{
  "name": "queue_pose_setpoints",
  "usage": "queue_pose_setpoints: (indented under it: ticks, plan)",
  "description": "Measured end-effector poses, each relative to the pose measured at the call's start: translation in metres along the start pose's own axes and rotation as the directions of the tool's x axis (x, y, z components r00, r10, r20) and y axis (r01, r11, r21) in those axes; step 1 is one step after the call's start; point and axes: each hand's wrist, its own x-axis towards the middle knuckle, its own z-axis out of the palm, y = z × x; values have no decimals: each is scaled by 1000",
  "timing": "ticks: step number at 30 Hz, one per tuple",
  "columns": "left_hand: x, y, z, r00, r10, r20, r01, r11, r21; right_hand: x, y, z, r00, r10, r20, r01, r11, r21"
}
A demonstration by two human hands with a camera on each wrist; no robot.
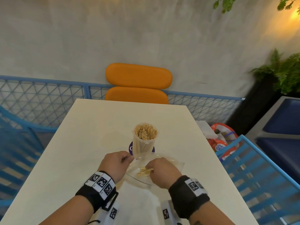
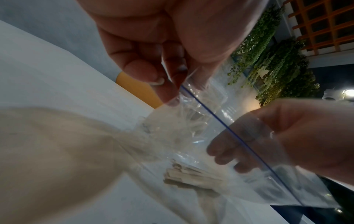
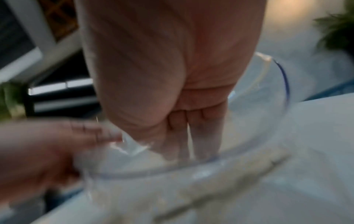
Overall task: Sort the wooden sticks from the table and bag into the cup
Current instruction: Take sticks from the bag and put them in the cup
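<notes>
The wooden sticks (image 1: 145, 171) lie in a small pile inside the clear bag (image 1: 175, 162), low in the middle of the frame on the white table (image 1: 90, 127). On the left, the left hand (image 1: 115, 164) pinches the bag's edge. The right hand (image 1: 162, 172) is inside the bag, its fingers (image 2: 222, 150) bent over the sticks. Above them stands the cup (image 1: 145, 138), full of sticks.
</notes>
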Motion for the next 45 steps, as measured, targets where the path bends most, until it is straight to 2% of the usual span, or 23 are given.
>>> queue_pose_setpoints:
  ticks: [5,9,18,21,24,27,31,34,36,38,40,43,45]
  plan:
    - [-4,-1,0,1000,-7,22,6,1000,15,19,7,35,1000,6,20,-2,985,-174]
    - [-5,-4,0,1000,-12,8,12,1000,17,22,5,40,1000,26,17,-19,944,-330]
    - [-9,-8,1,1000,-18,-2,18,1000,17,12,1,39,997,-14,-70,-12,933,-358]
    - [-6,-9,-1,1000,-19,1,19,1000,16,7,3,32,993,-3,-116,-27,967,-252]
    - [-3,-9,-3,1000,-20,1,20,999,28,-1,3,22,984,-3,-177,-3,999,-38]
    - [0,-7,-3,1000,-18,8,18,999,31,-11,2,6,963,29,-267,25,980,198]
    - [3,-5,-3,1000,-17,13,17,999,38,-18,2,-24,928,135,-347,73,848,525]
    - [5,-3,-4,1000,-11,14,11,999,47,-17,0,-51,908,183,-378,132,730,670]
    - [6,-2,-4,1000,-15,16,14,999,50,-14,-2,-71,877,229,-422,207,614,762]
    - [7,-2,-5,1000,-20,15,19,998,56,-9,-7,-92,836,266,-481,292,525,799]
    - [8,-2,-6,1000,-23,10,22,998,54,-1,-12,-111,778,299,-553,359,511,781]
    - [9,-2,-6,1000,-19,11,18,998,59,17,-21,-124,684,323,-654,392,593,703]
    - [9,-2,-5,1000,-16,13,15,998,66,31,-23,-120,648,315,-693,364,672,645]
